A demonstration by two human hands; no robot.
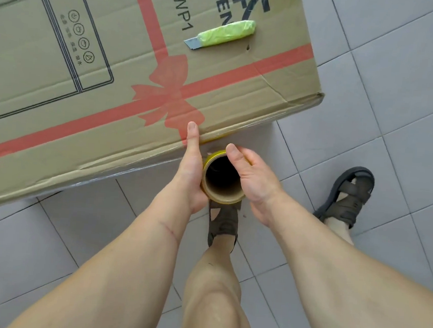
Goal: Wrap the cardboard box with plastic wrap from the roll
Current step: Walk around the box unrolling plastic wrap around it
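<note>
Two bare hands clasp a roll of plastic wrap (223,180), its hollow cardboard core facing up, above a grey tiled floor (398,74) and brown sandals (347,197). The left hand (193,169) grips one side, thumb against the box edge; the right hand (250,175) cups the other. Beyond lies the cardboard box (86,96), printed with a red ribbon, film glinting along its near side. A green-handled utility knife (220,34) rests on top.

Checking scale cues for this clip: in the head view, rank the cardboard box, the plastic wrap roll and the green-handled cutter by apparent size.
1. Cardboard box, largest by far, though cropped.
2. Plastic wrap roll, seen end-on, so its length is hidden.
3. Green-handled cutter; close to the roll, ranking unsure.
</note>
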